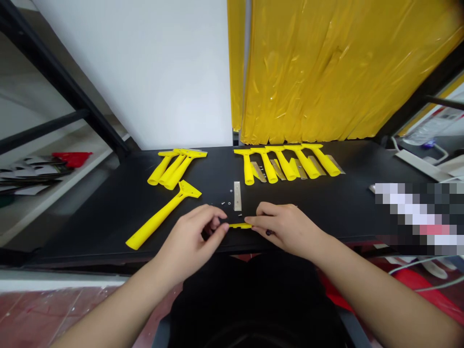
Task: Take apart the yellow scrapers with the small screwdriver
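One strip [239, 225] is pinched by the right hand [286, 226], the left hand [197, 234] curled at its end — grip unclear. Blade [237, 195] and screws [223, 203] lie loose just beyond, one handle [157, 216] leftward; behind — three scrapers [171, 169] look finished, five handles [285, 165] unfitted.

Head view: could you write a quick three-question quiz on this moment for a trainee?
1. True or false: the right hand pinches a small yellow strip.
2. Which is nearest to that strip?
a) the red item on the shelf
b) the flat metal blade
c) the yellow sheeting
3. Fill in: in the picture, the lone yellow handle lies to the ___ of the left hand.

Key: 1 true; 2 b; 3 left.
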Demonstrator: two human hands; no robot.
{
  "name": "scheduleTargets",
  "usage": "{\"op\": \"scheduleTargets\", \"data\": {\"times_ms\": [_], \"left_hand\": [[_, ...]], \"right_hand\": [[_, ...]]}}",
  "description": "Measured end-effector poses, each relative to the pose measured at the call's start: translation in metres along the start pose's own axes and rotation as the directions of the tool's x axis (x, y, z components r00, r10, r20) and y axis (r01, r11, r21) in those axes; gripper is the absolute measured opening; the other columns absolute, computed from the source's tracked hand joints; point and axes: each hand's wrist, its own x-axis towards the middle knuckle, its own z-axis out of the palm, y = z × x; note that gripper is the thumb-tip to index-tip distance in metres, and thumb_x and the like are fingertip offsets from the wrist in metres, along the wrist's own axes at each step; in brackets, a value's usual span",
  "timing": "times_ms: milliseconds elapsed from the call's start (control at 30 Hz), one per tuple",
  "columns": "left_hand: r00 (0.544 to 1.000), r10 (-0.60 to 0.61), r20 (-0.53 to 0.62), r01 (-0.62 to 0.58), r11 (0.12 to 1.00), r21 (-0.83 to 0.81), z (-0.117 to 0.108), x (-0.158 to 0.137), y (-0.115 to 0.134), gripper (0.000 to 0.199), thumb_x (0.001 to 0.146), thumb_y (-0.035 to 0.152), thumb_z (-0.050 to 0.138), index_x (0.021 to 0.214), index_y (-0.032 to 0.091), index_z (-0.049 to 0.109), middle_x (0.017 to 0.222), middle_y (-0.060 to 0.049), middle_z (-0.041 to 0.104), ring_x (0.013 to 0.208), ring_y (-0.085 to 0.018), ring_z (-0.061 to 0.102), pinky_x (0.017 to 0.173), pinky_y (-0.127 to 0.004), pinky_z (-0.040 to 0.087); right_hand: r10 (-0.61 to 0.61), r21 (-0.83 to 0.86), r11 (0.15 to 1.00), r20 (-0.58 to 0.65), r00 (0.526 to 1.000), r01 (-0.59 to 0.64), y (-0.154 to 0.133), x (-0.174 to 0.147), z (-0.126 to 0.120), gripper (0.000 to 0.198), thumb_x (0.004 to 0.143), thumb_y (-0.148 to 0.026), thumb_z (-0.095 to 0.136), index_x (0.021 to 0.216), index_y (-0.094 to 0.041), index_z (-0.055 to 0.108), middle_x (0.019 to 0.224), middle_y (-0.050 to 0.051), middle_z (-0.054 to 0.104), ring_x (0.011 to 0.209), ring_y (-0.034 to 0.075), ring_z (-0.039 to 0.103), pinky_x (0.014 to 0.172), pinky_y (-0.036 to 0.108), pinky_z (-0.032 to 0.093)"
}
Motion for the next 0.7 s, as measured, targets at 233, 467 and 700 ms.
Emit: {"op": "scheduleTargets", "data": {"times_ms": [233,467,700], "left_hand": [[0.950,0.293,0.108,-0.311,0.915,0.256,0.012,0.003,-0.013,0.020,0.109,0.019,0.058,0.114,0.022,0.077,0.114,-0.006,0.075,0.102,-0.021,0.068,0.096,-0.038,0.058],[0.953,0.184,0.241,-0.286,0.809,0.514,0.001,0.036,-0.019,0.019,0.105,0.013,0.061,0.102,0.017,0.079,0.105,-0.009,0.077,0.102,-0.026,0.071,0.097,-0.041,0.060],[0.937,-0.052,0.346,-0.225,0.666,0.711,-0.004,0.081,-0.015,0.029,0.100,0.005,0.051,0.099,0.016,0.078,0.099,-0.010,0.074,0.096,-0.026,0.074,0.093,-0.037,0.058]], "right_hand": [[0.016,0.006,1.000,0.077,0.997,-0.016,-0.005,0.009,0.006,0.025,0.105,-0.024,0.063,0.125,-0.025,0.079,0.107,0.002,0.076,0.074,0.015,0.069,0.064,0.029,0.045],[0.146,-0.056,0.989,0.182,0.972,-0.138,-0.004,0.029,0.005,0.031,0.109,-0.030,0.058,0.135,-0.027,0.076,0.117,0.004,0.071,0.082,0.017,0.071,0.068,0.030,0.049],[0.197,-0.191,0.970,0.251,0.948,-0.151,0.007,0.064,0.007,0.036,0.110,-0.023,0.051,0.140,-0.020,0.072,0.126,0.008,0.071,0.093,0.022,0.074,0.071,0.033,0.054]]}}
